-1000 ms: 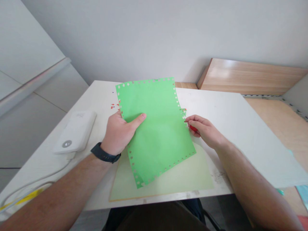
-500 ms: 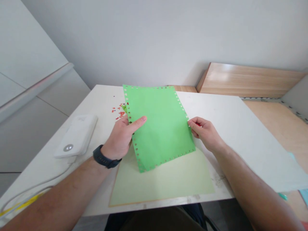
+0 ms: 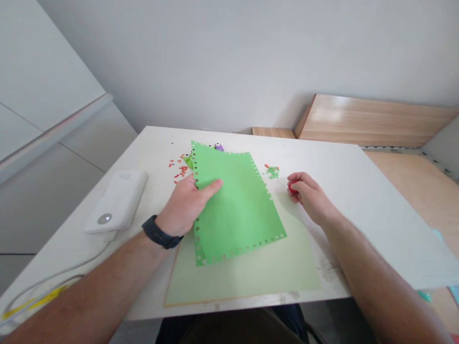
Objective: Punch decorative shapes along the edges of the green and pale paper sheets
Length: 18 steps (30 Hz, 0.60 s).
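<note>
Green paper sheet [image 3: 236, 205] with punched edges lies long axis pointing away from the person, tilted slightly, over a pale green board [image 3: 251, 279]. The left grip [image 3: 182, 208] pinches its left edge, thumb on top, red paper bits [image 3: 180, 171] just beyond. The right grip [image 3: 310, 196] curls narrowly around a small red object [image 3: 291, 188], just beside the sheet.

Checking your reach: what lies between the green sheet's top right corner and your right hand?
The head view shows green and red paper bits on the white tabletop, between the green sheet and right hand.
</note>
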Tool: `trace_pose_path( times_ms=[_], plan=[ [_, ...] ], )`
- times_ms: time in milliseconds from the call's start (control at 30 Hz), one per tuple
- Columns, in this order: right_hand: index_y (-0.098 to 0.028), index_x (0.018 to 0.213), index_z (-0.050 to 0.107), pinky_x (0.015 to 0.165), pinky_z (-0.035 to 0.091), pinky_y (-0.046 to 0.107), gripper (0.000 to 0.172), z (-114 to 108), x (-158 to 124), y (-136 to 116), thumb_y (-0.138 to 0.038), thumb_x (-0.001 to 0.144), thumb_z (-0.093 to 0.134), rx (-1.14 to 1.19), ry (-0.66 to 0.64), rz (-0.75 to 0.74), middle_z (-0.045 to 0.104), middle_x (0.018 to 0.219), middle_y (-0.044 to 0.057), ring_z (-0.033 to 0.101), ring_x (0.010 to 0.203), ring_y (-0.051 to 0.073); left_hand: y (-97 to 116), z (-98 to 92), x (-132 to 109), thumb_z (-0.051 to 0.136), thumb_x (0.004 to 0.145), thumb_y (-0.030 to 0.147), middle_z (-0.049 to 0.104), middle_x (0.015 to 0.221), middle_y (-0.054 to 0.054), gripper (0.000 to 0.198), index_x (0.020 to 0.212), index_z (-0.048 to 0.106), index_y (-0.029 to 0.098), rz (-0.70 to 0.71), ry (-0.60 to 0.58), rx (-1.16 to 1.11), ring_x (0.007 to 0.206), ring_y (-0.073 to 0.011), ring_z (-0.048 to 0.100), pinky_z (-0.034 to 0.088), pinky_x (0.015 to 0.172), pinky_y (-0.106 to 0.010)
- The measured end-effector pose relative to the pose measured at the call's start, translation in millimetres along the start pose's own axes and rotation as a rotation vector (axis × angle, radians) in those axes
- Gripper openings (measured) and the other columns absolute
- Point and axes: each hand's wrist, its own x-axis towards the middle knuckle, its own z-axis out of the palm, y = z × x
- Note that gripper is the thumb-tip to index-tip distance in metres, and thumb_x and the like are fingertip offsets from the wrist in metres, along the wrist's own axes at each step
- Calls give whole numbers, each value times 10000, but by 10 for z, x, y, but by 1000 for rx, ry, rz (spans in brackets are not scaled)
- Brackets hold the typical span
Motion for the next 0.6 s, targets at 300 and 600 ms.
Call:
trace_pose_path(
  times_ms=[300,600],
  plan=[
    [-217,1162,701,750,493,384,396,-448,297,171,-422,824,674,-660,381,-157,699,928,67,602,759,216,-79,-83,47,828,822,442,797,1239,-96,515,1270,768,196,-14,25,145,1160,-337,748,634,923,-418],
    [-228,1106,788,812,508,412,398,-1160,673,420,-504,845,669,-878,623,-59,747,997,109,639,812,254,-87,-84,53,785,817,434,801,1239,-54,435,1201,797,229,25,61,313,1092,-313,768,625,881,-373]
  ],
)
